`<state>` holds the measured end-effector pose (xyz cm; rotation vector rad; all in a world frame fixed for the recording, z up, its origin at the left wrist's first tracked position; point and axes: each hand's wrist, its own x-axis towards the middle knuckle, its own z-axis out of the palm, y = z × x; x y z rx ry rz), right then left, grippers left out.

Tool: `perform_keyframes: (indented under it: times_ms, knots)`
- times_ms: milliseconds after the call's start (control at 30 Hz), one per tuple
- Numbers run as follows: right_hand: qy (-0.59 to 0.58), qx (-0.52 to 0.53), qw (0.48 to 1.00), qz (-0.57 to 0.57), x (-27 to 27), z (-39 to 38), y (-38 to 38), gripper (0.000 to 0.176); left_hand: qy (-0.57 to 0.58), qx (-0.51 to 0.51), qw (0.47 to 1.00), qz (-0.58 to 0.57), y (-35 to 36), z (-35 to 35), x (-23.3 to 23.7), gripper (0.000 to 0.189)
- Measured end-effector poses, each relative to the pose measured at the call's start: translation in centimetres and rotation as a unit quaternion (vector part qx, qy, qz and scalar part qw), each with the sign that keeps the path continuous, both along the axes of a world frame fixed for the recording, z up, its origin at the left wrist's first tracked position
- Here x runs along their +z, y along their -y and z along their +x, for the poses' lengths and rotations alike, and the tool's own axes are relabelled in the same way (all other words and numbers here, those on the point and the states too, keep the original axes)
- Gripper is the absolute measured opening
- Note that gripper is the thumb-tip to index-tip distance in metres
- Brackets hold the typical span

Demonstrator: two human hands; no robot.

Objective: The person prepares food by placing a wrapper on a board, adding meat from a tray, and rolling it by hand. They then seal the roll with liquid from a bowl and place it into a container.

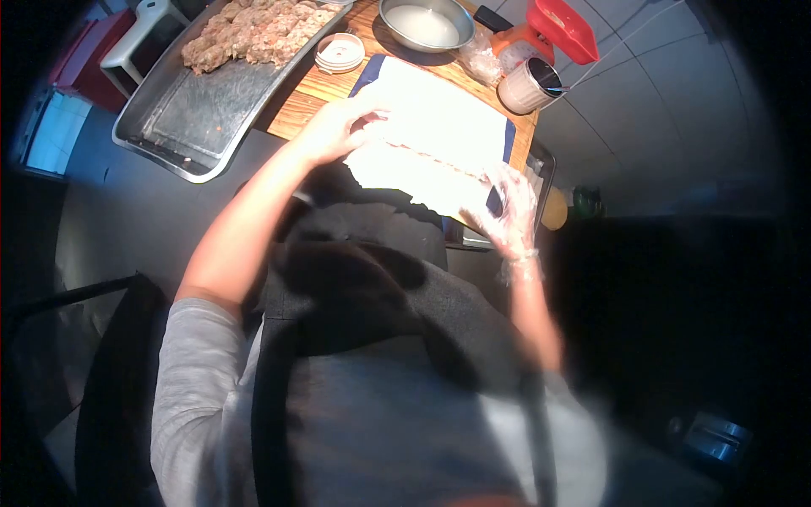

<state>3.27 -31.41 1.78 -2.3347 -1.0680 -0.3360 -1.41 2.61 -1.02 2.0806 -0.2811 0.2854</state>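
A white sheet (439,110), overexposed by the light, lies over a blue-edged mat on the wooden table. A thin brownish line of filling (431,159) runs across it between my hands. My left hand (346,128), bare, is at the sheet's left edge with its fingers curved; whether they pinch the edge is washed out by glare. My right hand (507,203), in a clear plastic glove, is at the sheet's right end, thumb and fingers curled around its edge near the dark blue mat border.
A metal tray (203,114) with a meat mixture (253,34) stands at the left. Behind the sheet are stacked small white dishes (340,52), a metal bowl (427,25) of whitish liquid, a red-orange scale (524,46) and a ribbed cup (525,87). A tiled wall rises at the right.
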Motion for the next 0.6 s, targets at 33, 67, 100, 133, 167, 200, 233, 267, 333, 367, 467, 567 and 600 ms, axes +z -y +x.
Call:
perform_keyframes:
  times_ms: [33,67,100,133,167,200,233,267,333,367,467,567,600]
  knots:
    - [0.002,0.019,1.000,0.007,0.0,-1.0,-0.4,0.060,-0.027,0.010,1.000,0.003,0.0,0.0,0.2,0.046]
    - [0.004,0.037,0.999,0.014,-0.1,-2.1,-1.0,0.063,-0.054,0.020,0.998,0.006,0.0,-0.1,0.4,0.049]
    - [0.039,0.017,0.998,-0.044,0.0,-3.5,-1.8,0.063,-0.035,0.013,0.999,0.010,0.0,-0.1,0.2,0.053]
    - [0.079,-0.008,0.996,-0.043,-0.6,-4.3,-2.5,0.048,-0.015,0.008,1.000,0.015,0.1,-0.2,-0.3,0.058]
    - [0.102,-0.009,0.995,-0.015,-1.7,-4.4,-3.0,0.039,0.003,0.003,1.000,0.019,0.1,-0.5,-0.2,0.063]
    - [0.124,-0.008,0.992,0.013,-2.5,-4.2,-3.5,0.029,0.049,-0.009,0.995,0.081,0.0,-0.8,-0.1,0.070]
    - [0.128,0.003,0.992,0.013,-2.6,-3.7,-3.8,0.025,0.094,-0.020,0.985,0.144,0.0,-1.4,0.9,0.078]
    - [0.132,0.012,0.991,0.014,-2.6,-3.1,-4.0,0.022,0.139,-0.031,0.968,0.207,0.2,-2.1,1.5,0.085]
    - [0.066,-0.003,0.996,0.060,-1.4,-2.2,-4.9,0.016,0.125,-0.011,0.955,0.267,0.9,-3.1,0.8,0.094]
    - [-0.006,-0.027,0.994,0.103,0.8,-2.0,-5.7,0.015,0.132,-0.010,0.951,0.279,1.1,-3.1,0.8,0.094]
    - [0.079,-0.069,0.990,0.096,1.0,1.3,-5.7,0.012,0.156,0.012,0.966,0.205,1.1,-2.5,1.5,0.071]
    - [0.071,-0.052,0.993,0.080,0.2,4.5,-5.7,0.018,0.193,0.037,0.967,0.159,0.4,2.0,0.5,0.037]
    - [0.060,-0.065,0.993,0.077,-0.9,5.7,-5.8,0.019,0.185,0.062,0.962,0.190,0.2,3.7,0.0,0.034]
